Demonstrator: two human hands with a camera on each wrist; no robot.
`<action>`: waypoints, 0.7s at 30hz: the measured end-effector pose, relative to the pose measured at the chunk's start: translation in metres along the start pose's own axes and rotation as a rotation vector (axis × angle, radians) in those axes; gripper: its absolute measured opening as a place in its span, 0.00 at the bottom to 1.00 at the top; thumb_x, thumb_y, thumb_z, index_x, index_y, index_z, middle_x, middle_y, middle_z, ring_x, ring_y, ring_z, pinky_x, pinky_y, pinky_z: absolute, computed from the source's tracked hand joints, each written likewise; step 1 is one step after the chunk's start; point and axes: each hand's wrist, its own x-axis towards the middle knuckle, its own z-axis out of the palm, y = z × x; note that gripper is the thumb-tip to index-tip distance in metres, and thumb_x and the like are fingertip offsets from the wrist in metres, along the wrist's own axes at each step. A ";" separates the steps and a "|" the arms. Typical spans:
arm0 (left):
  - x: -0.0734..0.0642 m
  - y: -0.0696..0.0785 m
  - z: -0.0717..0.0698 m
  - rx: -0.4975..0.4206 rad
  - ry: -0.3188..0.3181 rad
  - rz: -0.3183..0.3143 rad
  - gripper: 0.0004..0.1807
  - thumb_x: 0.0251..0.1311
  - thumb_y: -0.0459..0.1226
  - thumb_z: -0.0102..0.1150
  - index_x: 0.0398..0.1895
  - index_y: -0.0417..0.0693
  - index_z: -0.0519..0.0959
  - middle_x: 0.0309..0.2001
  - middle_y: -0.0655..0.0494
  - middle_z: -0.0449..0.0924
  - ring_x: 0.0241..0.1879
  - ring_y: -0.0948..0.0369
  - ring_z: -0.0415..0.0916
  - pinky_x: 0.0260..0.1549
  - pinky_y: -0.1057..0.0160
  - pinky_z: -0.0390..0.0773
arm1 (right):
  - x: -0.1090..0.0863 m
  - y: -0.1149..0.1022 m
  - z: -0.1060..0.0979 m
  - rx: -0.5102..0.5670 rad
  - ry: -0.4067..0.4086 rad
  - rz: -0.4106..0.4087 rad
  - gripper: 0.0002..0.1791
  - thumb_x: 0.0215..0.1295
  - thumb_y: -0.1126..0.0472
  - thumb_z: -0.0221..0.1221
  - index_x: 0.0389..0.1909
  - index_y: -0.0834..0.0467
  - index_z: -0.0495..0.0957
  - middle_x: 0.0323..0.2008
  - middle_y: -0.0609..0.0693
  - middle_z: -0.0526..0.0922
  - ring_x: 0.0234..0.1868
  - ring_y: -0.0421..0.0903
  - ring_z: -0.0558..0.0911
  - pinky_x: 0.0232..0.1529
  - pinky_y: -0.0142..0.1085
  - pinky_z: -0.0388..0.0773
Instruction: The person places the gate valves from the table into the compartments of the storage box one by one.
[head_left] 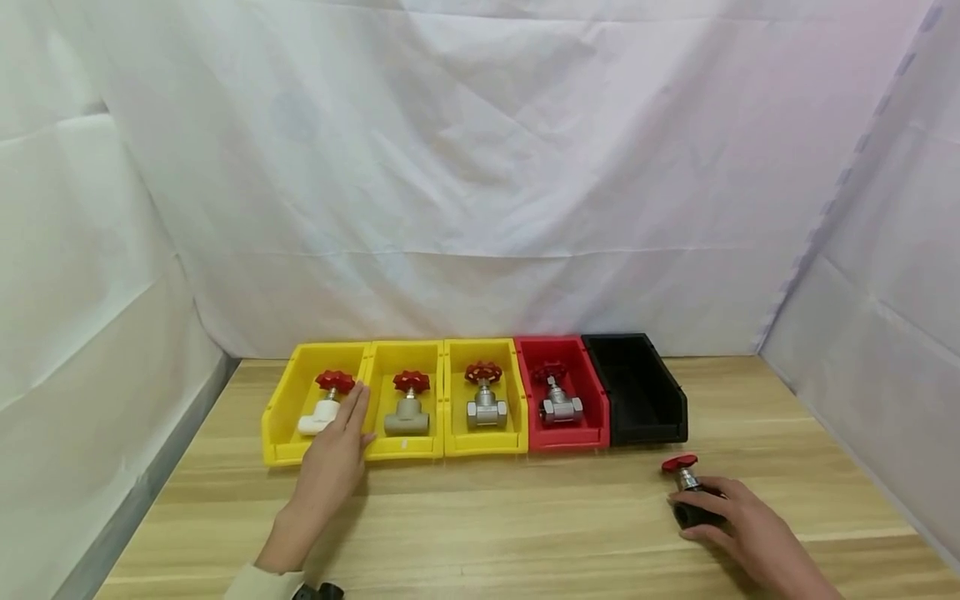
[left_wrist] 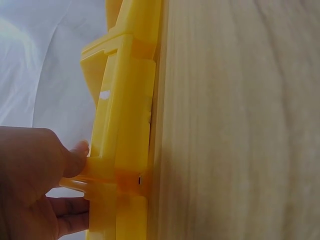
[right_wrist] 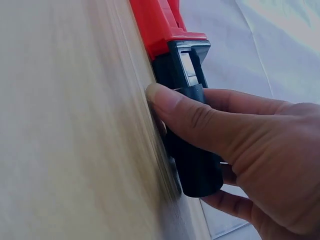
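My right hand [head_left: 742, 525] holds a black-bodied valve with a red handwheel [head_left: 680, 463] low at the table, in front of the black bin [head_left: 650, 434]. In the right wrist view the thumb lies across the valve's black body [right_wrist: 197, 172], with fingers behind it. My left hand [head_left: 336, 450] is at the divider between the leftmost yellow bin [head_left: 281, 454] and the second yellow bin [head_left: 386, 354]. Thumb and fingers pinch that wall from both sides in the left wrist view. Beside the fingers lies a white valve [head_left: 313, 421] with a red handwheel.
A grey-beige valve [head_left: 407, 417] lies in the second yellow bin. Metal valves lie in the third yellow bin [head_left: 487, 442] and the red bin [head_left: 570, 439]. A black object [head_left: 328, 591] shows by the left sleeve. White cloth [head_left: 480, 167] surrounds the wooden table [head_left: 487, 533].
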 end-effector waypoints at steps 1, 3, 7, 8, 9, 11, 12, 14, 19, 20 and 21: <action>0.000 0.000 0.000 0.002 0.003 0.000 0.37 0.55 0.30 0.66 0.68 0.31 0.61 0.67 0.37 0.61 0.19 0.59 0.64 0.18 0.66 0.70 | 0.001 0.001 0.000 -0.006 0.002 -0.011 0.22 0.45 0.48 0.72 0.45 0.38 0.83 0.49 0.53 0.77 0.48 0.56 0.78 0.39 0.50 0.77; 0.000 0.000 0.000 0.005 -0.002 -0.006 0.37 0.56 0.30 0.66 0.68 0.31 0.61 0.67 0.37 0.61 0.19 0.59 0.64 0.18 0.66 0.70 | 0.003 0.002 -0.001 -0.024 -0.001 -0.032 0.22 0.44 0.48 0.72 0.45 0.38 0.83 0.48 0.53 0.77 0.47 0.55 0.78 0.38 0.49 0.78; 0.001 -0.001 0.001 0.013 -0.025 -0.013 0.37 0.57 0.30 0.65 0.68 0.31 0.60 0.67 0.38 0.61 0.19 0.61 0.61 0.18 0.66 0.69 | 0.003 0.004 -0.002 -0.052 -0.015 -0.068 0.22 0.43 0.50 0.73 0.44 0.38 0.83 0.46 0.51 0.77 0.45 0.53 0.78 0.37 0.47 0.78; 0.001 -0.001 0.001 0.014 -0.029 -0.014 0.37 0.57 0.31 0.65 0.68 0.31 0.60 0.68 0.38 0.60 0.19 0.62 0.59 0.19 0.66 0.69 | 0.002 0.004 -0.002 -0.059 -0.017 -0.077 0.22 0.42 0.50 0.73 0.44 0.39 0.84 0.46 0.50 0.77 0.45 0.51 0.78 0.37 0.46 0.78; 0.001 0.000 0.001 0.015 -0.030 -0.013 0.37 0.57 0.31 0.65 0.68 0.31 0.60 0.68 0.38 0.60 0.19 0.62 0.59 0.19 0.66 0.69 | 0.002 0.005 -0.003 -0.061 -0.022 -0.080 0.22 0.42 0.50 0.73 0.44 0.39 0.84 0.45 0.49 0.76 0.44 0.50 0.78 0.37 0.45 0.78; 0.001 0.000 0.002 0.017 -0.024 -0.010 0.37 0.56 0.31 0.65 0.68 0.31 0.60 0.68 0.38 0.60 0.18 0.62 0.58 0.19 0.66 0.69 | 0.001 0.004 -0.003 -0.061 -0.042 -0.072 0.21 0.44 0.49 0.72 0.44 0.39 0.84 0.46 0.48 0.76 0.44 0.49 0.77 0.37 0.44 0.78; 0.001 0.000 0.002 0.017 -0.020 -0.008 0.37 0.56 0.31 0.66 0.68 0.31 0.60 0.68 0.38 0.61 0.18 0.62 0.58 0.19 0.66 0.70 | 0.001 0.004 -0.003 -0.058 -0.054 -0.061 0.20 0.45 0.48 0.71 0.44 0.39 0.84 0.46 0.48 0.76 0.45 0.49 0.77 0.38 0.44 0.78; 0.002 0.000 0.002 0.015 -0.017 -0.007 0.37 0.56 0.31 0.66 0.68 0.31 0.60 0.68 0.38 0.61 0.19 0.62 0.59 0.19 0.66 0.70 | 0.001 0.002 -0.004 -0.058 -0.067 -0.034 0.19 0.47 0.47 0.70 0.44 0.40 0.84 0.46 0.48 0.76 0.45 0.49 0.77 0.38 0.44 0.78; 0.001 0.000 0.002 0.013 -0.025 -0.024 0.37 0.57 0.31 0.65 0.68 0.32 0.60 0.68 0.39 0.60 0.20 0.61 0.61 0.19 0.66 0.70 | 0.004 -0.003 -0.004 -0.066 -0.047 -0.013 0.19 0.47 0.48 0.71 0.44 0.43 0.84 0.47 0.49 0.77 0.46 0.49 0.78 0.38 0.45 0.78; 0.001 0.000 0.002 0.012 -0.027 -0.028 0.37 0.57 0.31 0.65 0.68 0.32 0.60 0.68 0.39 0.60 0.20 0.61 0.62 0.19 0.66 0.70 | 0.005 -0.004 -0.004 -0.070 -0.041 -0.020 0.20 0.47 0.49 0.71 0.44 0.43 0.84 0.47 0.49 0.77 0.46 0.49 0.78 0.38 0.45 0.78; 0.001 0.001 0.002 0.011 -0.028 -0.032 0.37 0.57 0.31 0.65 0.69 0.32 0.60 0.68 0.39 0.60 0.20 0.61 0.62 0.19 0.66 0.70 | 0.006 -0.004 -0.004 -0.071 -0.038 -0.025 0.20 0.46 0.49 0.71 0.43 0.44 0.84 0.47 0.49 0.78 0.46 0.50 0.78 0.38 0.45 0.78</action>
